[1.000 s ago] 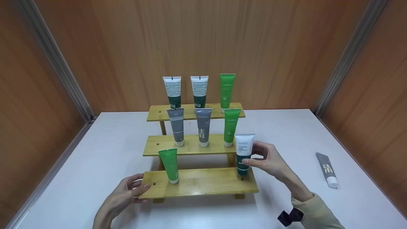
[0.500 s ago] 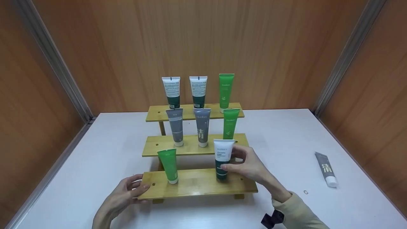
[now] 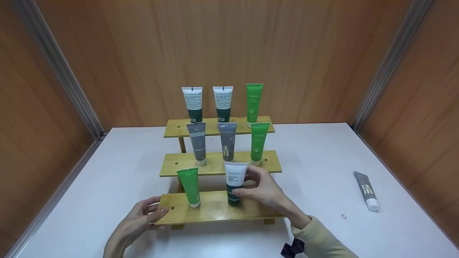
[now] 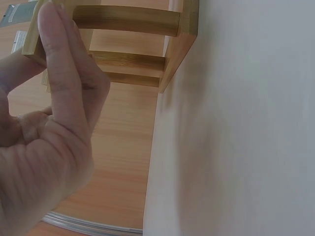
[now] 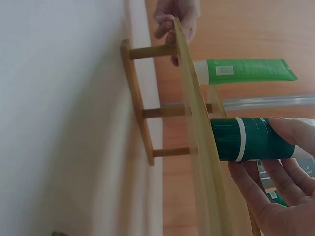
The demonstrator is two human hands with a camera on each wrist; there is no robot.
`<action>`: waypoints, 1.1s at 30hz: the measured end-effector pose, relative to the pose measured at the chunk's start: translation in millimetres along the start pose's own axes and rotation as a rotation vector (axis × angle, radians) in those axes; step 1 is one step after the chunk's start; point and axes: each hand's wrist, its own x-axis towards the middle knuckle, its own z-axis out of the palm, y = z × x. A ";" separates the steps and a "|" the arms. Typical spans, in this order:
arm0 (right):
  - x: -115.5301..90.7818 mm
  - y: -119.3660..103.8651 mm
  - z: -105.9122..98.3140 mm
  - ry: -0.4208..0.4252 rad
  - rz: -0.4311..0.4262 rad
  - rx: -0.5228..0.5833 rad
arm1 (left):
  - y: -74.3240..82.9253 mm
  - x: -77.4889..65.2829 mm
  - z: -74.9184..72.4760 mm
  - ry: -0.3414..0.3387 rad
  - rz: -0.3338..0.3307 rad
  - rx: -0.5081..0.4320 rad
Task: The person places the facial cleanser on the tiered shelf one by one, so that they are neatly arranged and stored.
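In the head view my right hand [image 3: 267,191] grips a white and dark green squeeze tube [image 3: 235,175], held upright, cap down, over the middle of the lowest shelf. The right wrist view shows its dark green cap [image 5: 226,139] right at the board; whether it touches is hard to tell. My left hand [image 3: 138,218] pinches the left end of the three-tier wooden display stand [image 3: 211,214]. Left of the held tube, a green tube [image 3: 190,186] stands on the same shelf. Thumb and fingers of the left hand [image 4: 64,113] lie on either side of the board in the left wrist view.
Two grey tubes [image 3: 227,141] and a green one [image 3: 258,141] stand on the middle shelf. Above are two white and green tubes [image 3: 223,100] and a green tube [image 3: 254,102]. A grey tube [image 3: 366,190] lies at right, near a small ring [image 3: 344,216]. Wood-grain panels [image 3: 229,43] enclose the table.
My right hand has carried the white and dark green tube leftward from the lowest shelf's right end to its middle. The left hand has kept its grip on the stand.
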 end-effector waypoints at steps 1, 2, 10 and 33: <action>0.8 0.2 1.7 -0.004 -0.006 0.005 | -0.3 -0.3 -0.1 -0.005 0.009 -0.001; 1.4 0.3 3.3 -0.007 -0.011 0.006 | -0.6 -0.5 -0.2 -0.010 0.018 -0.003; 4.4 1.5 11.5 -0.007 -0.035 0.015 | -0.7 -0.9 0.6 -0.009 0.019 -0.010; 6.3 3.1 15.3 -0.024 -0.088 0.025 | -0.6 -0.9 0.2 -0.004 0.018 0.009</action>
